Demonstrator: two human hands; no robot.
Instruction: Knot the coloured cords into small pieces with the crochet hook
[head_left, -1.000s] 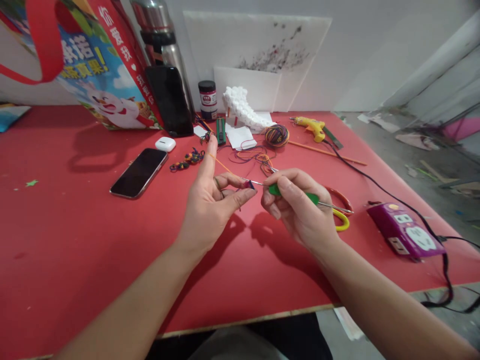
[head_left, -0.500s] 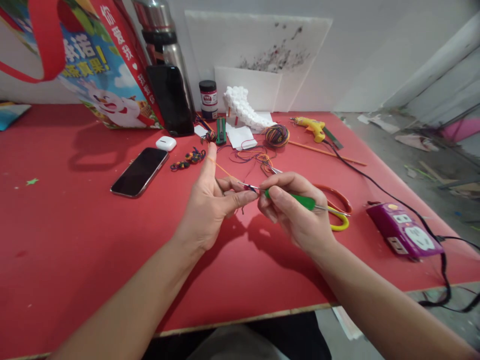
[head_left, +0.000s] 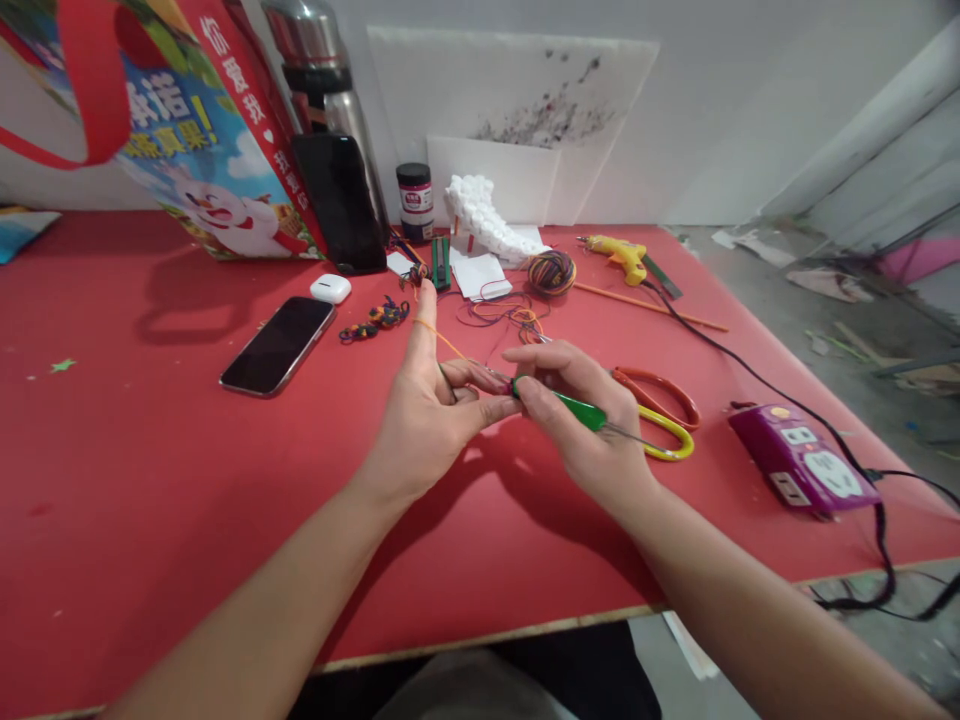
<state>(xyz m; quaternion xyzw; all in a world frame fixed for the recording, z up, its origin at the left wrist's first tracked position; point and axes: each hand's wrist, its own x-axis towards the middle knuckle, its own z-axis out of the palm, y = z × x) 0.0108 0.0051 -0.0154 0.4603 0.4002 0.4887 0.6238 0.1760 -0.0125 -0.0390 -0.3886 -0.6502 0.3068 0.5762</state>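
My right hand (head_left: 581, 415) is closed around the green handle of a crochet hook (head_left: 577, 407), whose metal rear end sticks out to the right. My left hand (head_left: 427, 410) pinches a small piece of dark crochet work between thumb and fingers, mostly hidden by the fingertips. Its index finger points up, with orange yarn (head_left: 448, 342) wrapped round it and running down to the hook's tip. The fingertips of both hands meet at the work. Behind them, loose yarn (head_left: 502, 312) trails to a multicoloured yarn ball (head_left: 551, 272).
Scissors (head_left: 664, 420) with red and yellow handles lie beside my right hand. Farther right are a purple power socket (head_left: 806, 458) and a yellow glue gun (head_left: 616, 257) with its cord. On the left are a phone (head_left: 277, 345), an earbud case (head_left: 331, 289) and a braided yarn piece (head_left: 375, 320).
My right hand has moved slightly left, pushing the hook farther in toward my left fingertips. Less of the metal shaft shows in front of the handle.
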